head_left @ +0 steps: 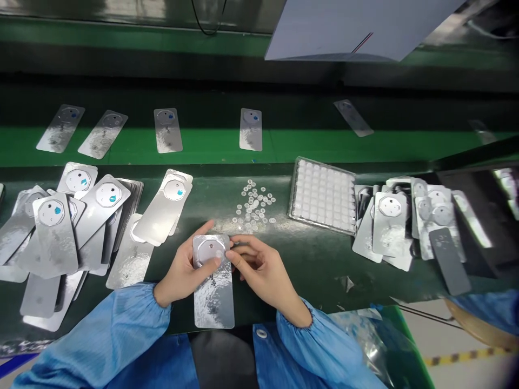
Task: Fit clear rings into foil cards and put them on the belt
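A silvery phone back cover (214, 302) with an octagonal camera plate stands almost upright on the page in front of me, its camera end away from my body. My left hand (184, 273) grips its left edge, the thumb lying across the camera area beside a small round disc (219, 253). At the upper right edge is my right hand (261, 267), thumb on the cover's front and fingers curled, partly hidden, beside and behind it. Past my hands, many small clear round discs (255, 204) lie loose on the dark green worktop (316, 270).
Stacked, overlapping phone covers (54, 237) fill the left side, some with blue dots. A clear tray (322, 195) of white round pieces stands right of centre, beside more covers (389, 227). Several covers lie spaced along the green belt (211, 145) behind. A sleeve (497, 310) shows at right.
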A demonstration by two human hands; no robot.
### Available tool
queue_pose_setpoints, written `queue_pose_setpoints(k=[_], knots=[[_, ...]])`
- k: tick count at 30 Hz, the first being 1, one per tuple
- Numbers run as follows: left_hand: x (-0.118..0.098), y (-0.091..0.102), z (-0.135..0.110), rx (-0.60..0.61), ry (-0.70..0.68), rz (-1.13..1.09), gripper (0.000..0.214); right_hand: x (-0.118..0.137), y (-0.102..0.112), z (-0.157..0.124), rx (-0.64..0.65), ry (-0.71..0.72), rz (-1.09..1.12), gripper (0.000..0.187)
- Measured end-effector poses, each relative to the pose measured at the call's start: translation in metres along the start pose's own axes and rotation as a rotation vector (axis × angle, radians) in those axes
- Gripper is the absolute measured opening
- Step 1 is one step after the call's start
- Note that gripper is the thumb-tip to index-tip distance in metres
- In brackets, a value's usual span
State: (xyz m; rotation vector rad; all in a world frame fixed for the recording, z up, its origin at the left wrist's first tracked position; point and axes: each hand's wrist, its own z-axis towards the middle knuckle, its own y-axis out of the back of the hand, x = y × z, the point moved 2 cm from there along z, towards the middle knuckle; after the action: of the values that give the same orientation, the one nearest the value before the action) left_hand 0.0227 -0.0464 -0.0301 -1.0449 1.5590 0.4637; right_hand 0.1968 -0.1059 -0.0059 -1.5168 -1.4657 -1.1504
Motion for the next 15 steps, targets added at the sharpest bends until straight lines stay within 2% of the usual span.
queue_pose_setpoints(k=[6, 15], knots=[[0.004, -0.002, -0.001, -0.015, -0.012, 0.0, 0.074, 0.002, -0.008, -0.003, 0.039, 0.016, 0.003, 0.033], [0.003, 0.0, -0.001, -0.037, 0.018, 0.031, 0.069, -0.004, -0.017, 0.006, -0.03, -0.036, 0.036, 0.037]])
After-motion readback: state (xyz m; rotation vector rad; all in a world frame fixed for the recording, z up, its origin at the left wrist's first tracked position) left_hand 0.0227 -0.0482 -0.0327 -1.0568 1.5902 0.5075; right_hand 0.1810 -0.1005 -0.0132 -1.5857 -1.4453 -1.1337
